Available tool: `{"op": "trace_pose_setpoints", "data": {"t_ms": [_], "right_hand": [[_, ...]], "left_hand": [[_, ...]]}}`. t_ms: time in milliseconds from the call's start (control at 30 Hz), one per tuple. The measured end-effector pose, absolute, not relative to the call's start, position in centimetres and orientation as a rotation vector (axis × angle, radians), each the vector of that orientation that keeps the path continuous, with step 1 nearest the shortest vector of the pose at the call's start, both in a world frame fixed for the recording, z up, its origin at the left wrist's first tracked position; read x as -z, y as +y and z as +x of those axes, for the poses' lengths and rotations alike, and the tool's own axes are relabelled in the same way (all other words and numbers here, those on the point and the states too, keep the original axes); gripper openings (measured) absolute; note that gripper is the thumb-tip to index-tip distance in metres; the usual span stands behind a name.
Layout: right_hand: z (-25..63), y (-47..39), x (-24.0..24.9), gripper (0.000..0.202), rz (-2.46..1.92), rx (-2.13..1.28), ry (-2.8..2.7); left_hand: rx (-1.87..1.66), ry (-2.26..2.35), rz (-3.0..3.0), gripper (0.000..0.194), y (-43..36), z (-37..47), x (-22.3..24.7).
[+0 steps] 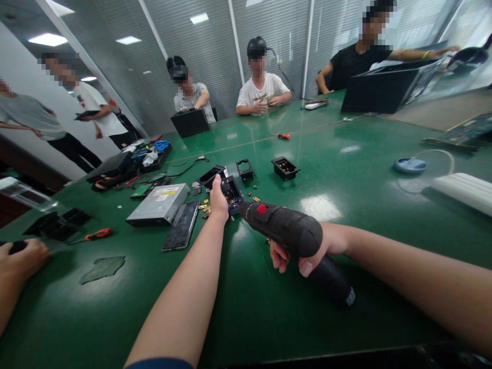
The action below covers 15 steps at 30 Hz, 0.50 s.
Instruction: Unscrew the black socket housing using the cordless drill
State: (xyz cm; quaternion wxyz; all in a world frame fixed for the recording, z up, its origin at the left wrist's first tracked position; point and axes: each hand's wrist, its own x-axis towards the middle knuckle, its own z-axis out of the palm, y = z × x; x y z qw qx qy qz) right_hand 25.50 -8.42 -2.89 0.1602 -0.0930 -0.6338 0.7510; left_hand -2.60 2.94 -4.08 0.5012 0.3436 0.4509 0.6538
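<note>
Green tabletop (249, 318) fills most of the lower view. Black power drill (286, 228): right hand (329, 239) wrapped round its handle, fingers curled; trigger pressure, cannot tell. Silver disc drive (159, 205) lies left of both hands, dark phone (181, 225) just beside it. Black housing (232, 192) is in left hand (219, 200), clasped with thumb up, other fingers mostly hidden; drill nose right at its edge, contact unclear. Similar black box (285, 169) stands farther right. Smaller open frame (246, 175) sits between them. Tiniest: brass pieces (256, 199) scattered near the held housing.
</note>
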Motion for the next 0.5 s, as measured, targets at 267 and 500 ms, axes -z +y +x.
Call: {"op": "trace_pose_setpoints", "data": {"t_ms": [267,500], "right_hand": [[25.43,-8.04,3.66,0.053,-0.272,-2.153,-1.856],[25.57,-8.11,3.53,0.052,-0.294,-2.224,-1.801]], "left_hand": [[-1.576,1.16,0.816,0.075,3.12,-2.76,4.28],[-1.581,1.155,0.812,0.075,3.18,-2.74,4.3]]}}
